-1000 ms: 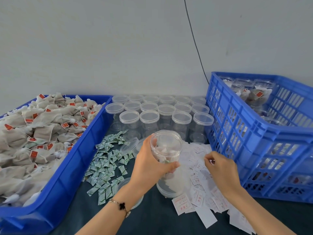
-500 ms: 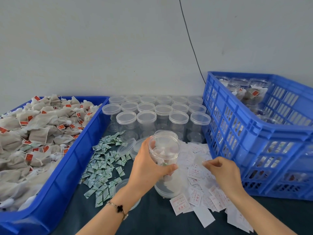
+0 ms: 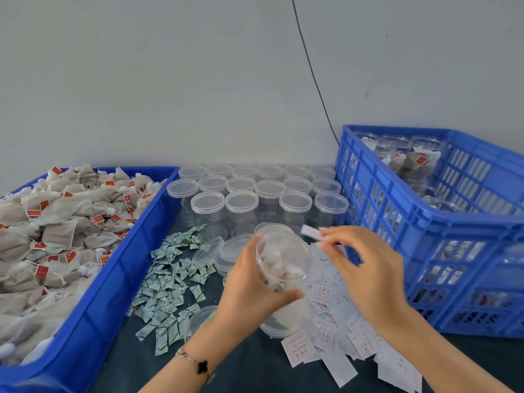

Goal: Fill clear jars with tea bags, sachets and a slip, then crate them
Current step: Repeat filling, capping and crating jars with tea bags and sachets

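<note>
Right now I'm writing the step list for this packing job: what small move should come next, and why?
Probably drop the slip into the open jar. The right hand pinches it just beside the jar's mouth, the left hand grips the jar, and tea bags already lie inside.

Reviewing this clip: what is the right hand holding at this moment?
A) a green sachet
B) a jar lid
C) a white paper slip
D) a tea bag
C: the right hand pinches a white paper slip at its fingertips, just above and to the right of the open clear jar that the left hand grips.
</note>
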`<action>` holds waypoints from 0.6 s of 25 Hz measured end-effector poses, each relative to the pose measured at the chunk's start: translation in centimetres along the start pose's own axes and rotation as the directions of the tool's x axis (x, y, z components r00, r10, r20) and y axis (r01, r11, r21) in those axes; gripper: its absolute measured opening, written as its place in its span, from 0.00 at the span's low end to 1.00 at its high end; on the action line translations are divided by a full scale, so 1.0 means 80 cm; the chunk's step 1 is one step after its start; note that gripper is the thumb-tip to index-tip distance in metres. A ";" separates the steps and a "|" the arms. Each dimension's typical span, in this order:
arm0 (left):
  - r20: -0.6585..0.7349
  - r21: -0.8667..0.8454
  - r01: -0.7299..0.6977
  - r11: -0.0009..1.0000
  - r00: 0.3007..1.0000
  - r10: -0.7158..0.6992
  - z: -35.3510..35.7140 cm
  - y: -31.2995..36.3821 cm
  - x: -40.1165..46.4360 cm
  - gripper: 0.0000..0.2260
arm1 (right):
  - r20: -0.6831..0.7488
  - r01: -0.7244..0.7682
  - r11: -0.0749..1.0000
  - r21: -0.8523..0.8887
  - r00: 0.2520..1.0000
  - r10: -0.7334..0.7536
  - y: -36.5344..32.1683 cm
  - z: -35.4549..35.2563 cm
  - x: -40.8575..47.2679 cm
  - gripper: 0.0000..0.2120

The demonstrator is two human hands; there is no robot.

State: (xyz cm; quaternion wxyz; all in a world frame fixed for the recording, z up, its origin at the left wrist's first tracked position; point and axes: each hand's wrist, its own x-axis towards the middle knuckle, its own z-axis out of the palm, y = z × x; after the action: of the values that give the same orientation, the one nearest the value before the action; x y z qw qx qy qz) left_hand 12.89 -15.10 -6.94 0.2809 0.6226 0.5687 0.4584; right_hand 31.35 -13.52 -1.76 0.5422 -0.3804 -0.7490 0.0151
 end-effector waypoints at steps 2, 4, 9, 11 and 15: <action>0.027 0.038 -0.028 0.999 0.999 0.027 0.004 -0.002 -0.006 0.50 | 0.223 0.251 0.959 -0.134 0.950 -0.218 -0.007 0.013 -0.003 0.02; 0.035 0.072 -0.042 0.996 0.999 0.040 0.004 -0.005 -0.012 0.49 | 0.512 0.271 0.955 -0.121 0.841 -0.174 -0.009 0.018 -0.007 0.11; 0.026 0.106 -0.023 0.994 0.999 0.021 -0.004 -0.004 -0.014 0.49 | 0.626 0.376 0.924 -0.074 0.739 -0.251 0.001 -0.006 -0.020 0.18; 0.040 0.185 -0.050 0.981 0.998 0.043 -0.003 0.009 -0.010 0.51 | 0.614 0.448 0.890 -0.083 0.727 -0.308 0.005 -0.021 -0.014 0.13; 0.017 0.083 -0.289 0.954 0.957 0.289 0.005 0.079 0.020 0.50 | 0.560 0.509 0.854 -0.103 0.740 -0.373 0.004 -0.074 0.043 0.03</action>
State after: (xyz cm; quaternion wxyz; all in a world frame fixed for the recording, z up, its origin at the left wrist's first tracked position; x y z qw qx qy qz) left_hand 16.01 -14.68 -1.23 0.1853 0.7115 0.4898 0.4685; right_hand 35.99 -13.59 3.33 0.2543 -0.2369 -0.9315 -0.1069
